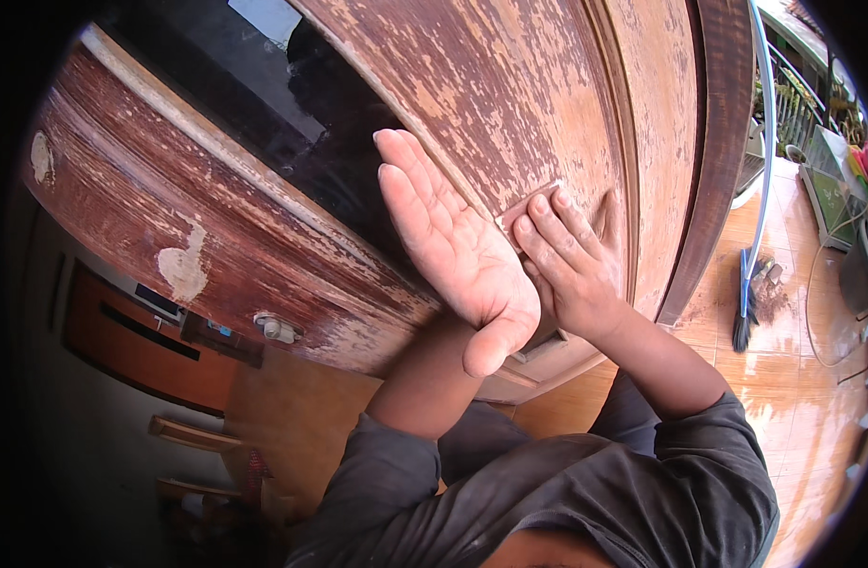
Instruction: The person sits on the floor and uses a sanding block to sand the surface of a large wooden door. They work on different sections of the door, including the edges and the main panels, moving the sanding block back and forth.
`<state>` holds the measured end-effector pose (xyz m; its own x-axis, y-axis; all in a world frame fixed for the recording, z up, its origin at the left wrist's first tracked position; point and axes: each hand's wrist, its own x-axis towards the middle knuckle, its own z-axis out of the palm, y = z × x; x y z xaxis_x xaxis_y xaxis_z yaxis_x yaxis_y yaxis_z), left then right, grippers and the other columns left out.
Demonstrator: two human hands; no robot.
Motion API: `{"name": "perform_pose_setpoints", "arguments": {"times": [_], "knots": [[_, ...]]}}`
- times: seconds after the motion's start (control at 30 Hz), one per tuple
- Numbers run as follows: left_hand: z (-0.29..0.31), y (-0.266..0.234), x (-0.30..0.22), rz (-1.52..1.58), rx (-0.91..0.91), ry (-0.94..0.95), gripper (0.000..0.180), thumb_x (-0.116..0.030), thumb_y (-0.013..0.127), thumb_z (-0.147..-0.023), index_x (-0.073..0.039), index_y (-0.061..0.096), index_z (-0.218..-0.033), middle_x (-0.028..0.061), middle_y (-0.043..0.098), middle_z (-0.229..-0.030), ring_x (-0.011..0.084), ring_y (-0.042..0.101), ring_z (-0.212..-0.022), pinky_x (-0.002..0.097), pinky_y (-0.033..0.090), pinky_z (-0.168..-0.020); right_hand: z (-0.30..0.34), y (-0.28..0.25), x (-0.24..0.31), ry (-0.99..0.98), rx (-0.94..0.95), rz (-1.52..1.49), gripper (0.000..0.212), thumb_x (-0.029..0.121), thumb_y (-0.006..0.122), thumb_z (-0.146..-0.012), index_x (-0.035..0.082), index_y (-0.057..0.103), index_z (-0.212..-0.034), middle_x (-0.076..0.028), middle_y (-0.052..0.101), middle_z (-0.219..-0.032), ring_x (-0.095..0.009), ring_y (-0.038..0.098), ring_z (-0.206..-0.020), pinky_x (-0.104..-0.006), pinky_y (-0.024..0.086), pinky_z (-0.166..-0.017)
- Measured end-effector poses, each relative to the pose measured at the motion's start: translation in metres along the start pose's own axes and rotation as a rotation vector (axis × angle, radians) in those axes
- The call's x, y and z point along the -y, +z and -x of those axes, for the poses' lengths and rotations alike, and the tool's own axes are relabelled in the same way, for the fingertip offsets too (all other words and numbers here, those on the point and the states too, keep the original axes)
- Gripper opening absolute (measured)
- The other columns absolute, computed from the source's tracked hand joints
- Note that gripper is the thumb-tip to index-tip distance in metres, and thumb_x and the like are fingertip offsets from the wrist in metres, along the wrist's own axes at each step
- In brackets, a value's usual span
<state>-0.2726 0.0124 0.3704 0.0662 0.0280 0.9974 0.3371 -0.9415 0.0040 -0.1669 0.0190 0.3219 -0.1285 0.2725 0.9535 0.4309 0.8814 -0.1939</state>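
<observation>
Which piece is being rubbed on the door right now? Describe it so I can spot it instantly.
Find the big worn wooden door with peeling reddish-brown finish. On its panel, beside the dark glass pane, the right hand presses a small reddish-brown sheet of sandpaper flat under its fingertips. It is the only loose piece there.

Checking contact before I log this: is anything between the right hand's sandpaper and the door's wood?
Nothing visible. The right hand presses the sandpaper flat on the worn door. The left hand lies open beside it, not under it.
</observation>
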Motion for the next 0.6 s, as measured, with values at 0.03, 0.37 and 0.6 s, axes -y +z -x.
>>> {"name": "perform_pose_setpoints", "arguments": {"times": [0.03, 0.37, 0.6], "knots": [[0.000, 0.001, 0.000, 0.002, -0.006, -0.001, 0.127, -0.092, 0.017, -0.086, 0.008, -0.007, -0.160, 0.0322, -0.009, -0.168, 0.0422, -0.006, -0.158, 0.0528, -0.002, -0.129, 0.001, -0.001, 0.002, 0.000, -0.032, -0.011, 0.043, 0.022, 0.069, -0.088, 0.016, 0.070, -0.131, -0.001, 0.065, -0.142, -0.018, 0.056, -0.138, -0.0668, 0.013, -0.121], [0.002, -0.002, -0.003, 0.044, -0.033, -0.040, 0.132, -0.096, 0.013, -0.081, 0.007, -0.006, -0.161, 0.0286, -0.005, -0.169, 0.0404, -0.003, -0.159, 0.0523, 0.001, -0.129, -0.040, 0.008, -0.005, -0.038, -0.047, 0.037, 0.046, 0.025, 0.065, -0.089, 0.018, 0.067, -0.134, 0.000, 0.060, -0.148, -0.019, 0.053, -0.141, -0.0694, 0.020, -0.117], [0.005, -0.001, -0.006, 0.112, -0.060, -0.060, 0.135, -0.098, 0.020, -0.079, 0.007, -0.006, -0.160, 0.0300, -0.007, -0.169, 0.0405, -0.005, -0.158, 0.0514, -0.001, -0.129, -0.040, 0.010, -0.006, -0.052, 0.004, 0.084, 0.050, 0.026, 0.065, -0.096, 0.021, 0.060, -0.146, -0.005, 0.052, -0.156, -0.027, 0.046, -0.146, -0.0651, 0.014, -0.122]]}}
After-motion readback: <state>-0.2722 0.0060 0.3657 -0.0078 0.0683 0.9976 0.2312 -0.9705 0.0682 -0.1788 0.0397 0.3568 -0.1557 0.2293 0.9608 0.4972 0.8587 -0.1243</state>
